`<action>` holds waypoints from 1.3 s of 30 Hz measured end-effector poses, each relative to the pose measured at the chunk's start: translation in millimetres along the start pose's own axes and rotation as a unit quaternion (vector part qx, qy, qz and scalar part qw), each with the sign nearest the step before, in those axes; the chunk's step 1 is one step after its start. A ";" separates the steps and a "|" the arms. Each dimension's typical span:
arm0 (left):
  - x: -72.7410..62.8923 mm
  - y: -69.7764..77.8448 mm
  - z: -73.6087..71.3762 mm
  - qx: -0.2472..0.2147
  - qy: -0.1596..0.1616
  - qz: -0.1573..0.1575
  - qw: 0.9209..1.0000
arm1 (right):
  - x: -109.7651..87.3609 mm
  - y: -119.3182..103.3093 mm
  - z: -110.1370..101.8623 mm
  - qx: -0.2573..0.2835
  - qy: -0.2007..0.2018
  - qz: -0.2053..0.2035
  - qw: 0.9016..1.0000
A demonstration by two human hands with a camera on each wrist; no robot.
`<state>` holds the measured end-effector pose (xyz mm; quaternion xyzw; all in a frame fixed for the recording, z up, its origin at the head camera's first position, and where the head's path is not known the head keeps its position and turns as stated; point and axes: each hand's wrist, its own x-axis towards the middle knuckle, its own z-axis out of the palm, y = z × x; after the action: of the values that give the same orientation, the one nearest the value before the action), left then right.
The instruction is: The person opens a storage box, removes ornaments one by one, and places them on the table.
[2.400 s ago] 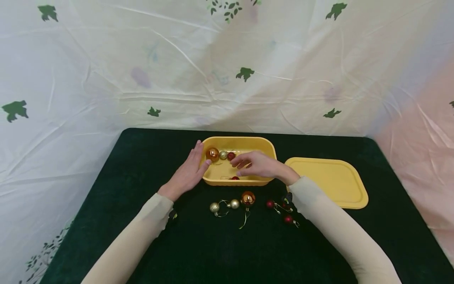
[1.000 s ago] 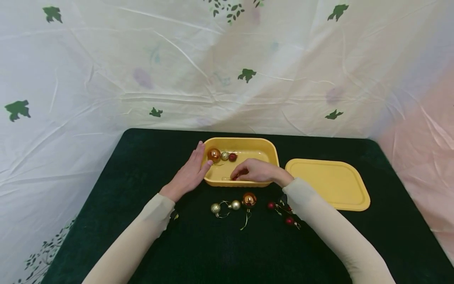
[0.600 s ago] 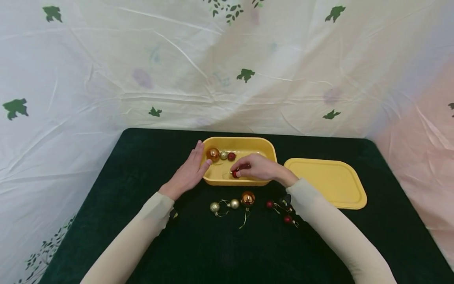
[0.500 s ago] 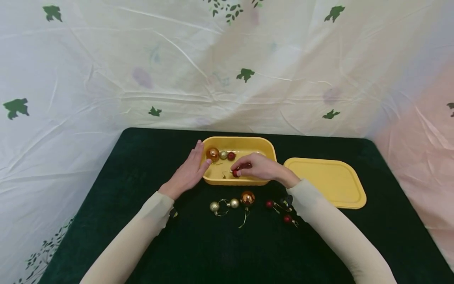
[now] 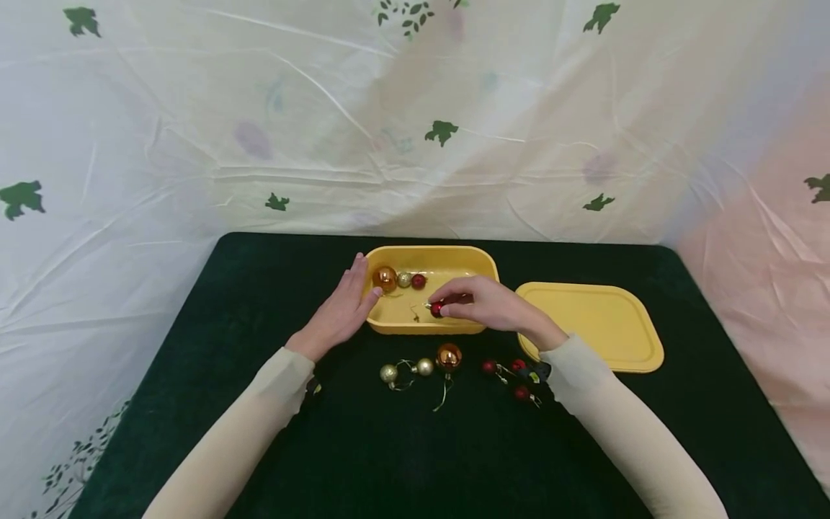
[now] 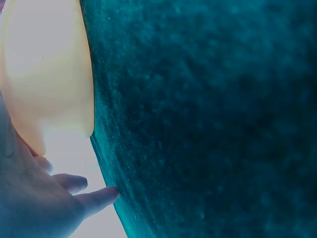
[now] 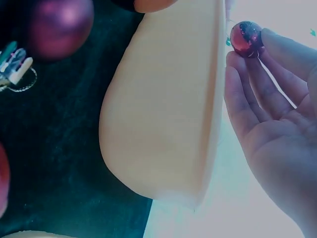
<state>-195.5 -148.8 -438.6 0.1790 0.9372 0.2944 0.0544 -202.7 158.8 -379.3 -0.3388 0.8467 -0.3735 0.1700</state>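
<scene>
A yellow plastic box (image 5: pixel 428 329) stands on the dark green tabletop. My left hand (image 5: pixel 333 313) rests against its left end with the fingers extended. Over the box's front half, my right hand (image 5: pixel 489 301) pinches a small red bauble (image 5: pixel 436 309) between thumb and fingertips; the right wrist view shows this bauble (image 7: pixel 246 39) raised above the rim. A gold cord (image 5: pixel 416 313) dangles by it. Inside the box, a copper bauble (image 5: pixel 385 279), a gold glitter bauble (image 5: pixel 404 280) and another red bauble (image 5: pixel 418 281) lie in a row at the left back.
In front of the box lie two gold baubles (image 5: pixel 388 373), a copper bauble (image 5: pixel 449 357) with its cord, and red baubles (image 5: pixel 521 393) partly beside the right wrist's camera. The flat yellow lid (image 5: pixel 590 324) lies at right. A patterned white cloth (image 5: pixel 363 130) hangs behind the table.
My right hand has reached down to the red bauble by the box's front wall, pinched it and lifted it, now moving slightly right. The left hand has stayed at the box's end.
</scene>
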 end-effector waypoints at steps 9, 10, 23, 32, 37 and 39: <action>0.0 0.8 -0.3 -0.003 0.001 0.003 1.000 | -17.3 -0.8 0.2 0.023 0.024 -0.008 0.999; 0.0 1.1 -0.2 -0.003 0.001 0.003 1.000 | -19.7 -0.4 0.9 0.025 0.027 -0.008 0.999; 0.0 1.3 -0.5 -0.005 -0.002 0.001 1.000 | -56.7 -6.8 7.6 0.057 0.057 0.025 0.996; -0.5 0.9 -0.9 -0.005 -0.007 0.000 1.000 | -83.3 -8.5 13.8 0.054 0.079 0.020 0.995; 0.4 0.1 -0.7 -0.005 -0.004 0.005 1.000 | -97.0 -7.4 19.3 0.059 0.079 0.033 0.995; 0.8 -0.1 -0.5 -0.006 -0.003 0.006 1.000 | -102.4 -6.1 21.9 0.061 0.078 0.038 0.994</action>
<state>-196.4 -148.9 -438.3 0.1848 0.9342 0.2999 0.0563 -115.2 216.2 -385.7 -0.2648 0.8453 -0.4432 0.1378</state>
